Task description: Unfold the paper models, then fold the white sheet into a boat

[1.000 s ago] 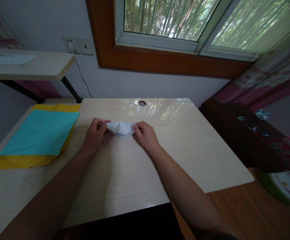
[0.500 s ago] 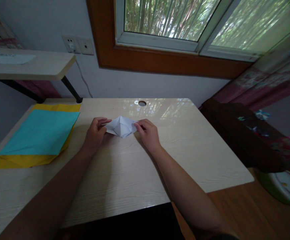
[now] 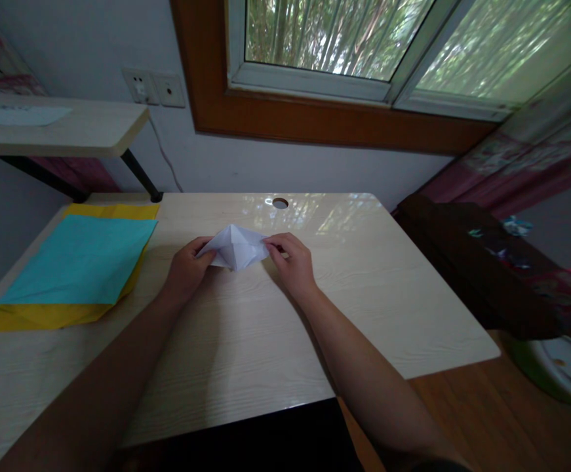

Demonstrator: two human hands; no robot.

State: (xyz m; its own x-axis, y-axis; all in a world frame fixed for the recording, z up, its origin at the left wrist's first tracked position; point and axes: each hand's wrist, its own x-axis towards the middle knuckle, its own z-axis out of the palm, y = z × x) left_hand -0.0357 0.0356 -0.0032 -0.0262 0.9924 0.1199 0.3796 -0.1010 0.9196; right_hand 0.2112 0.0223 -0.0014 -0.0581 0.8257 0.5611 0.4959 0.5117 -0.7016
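A folded white paper point(image 3: 235, 249), with a raised crease at its middle, is held between my hands over the pale desk point(image 3: 246, 347). My left hand point(image 3: 189, 263) pinches its left corner, thumb on top and fingers behind. At the right corner my right hand point(image 3: 292, 259) is closed, thumb and fingertips pressed on the paper. Part of the left fingers is hidden behind the sheet.
On the desk's left lie turquoise sheets point(image 3: 83, 255) over a yellow sheet point(image 3: 44, 317). A raised shelf point(image 3: 93, 124) stands behind them on black legs. Near the back edge is a round cable hole point(image 3: 280, 204). Beyond the right side stands a dark wooden cabinet point(image 3: 472, 262).
My left hand has shifted slightly down, its thumb now further over the paper and its fingers behind. The paper has tilted and its left corner moved left. The right hand is nearly still.
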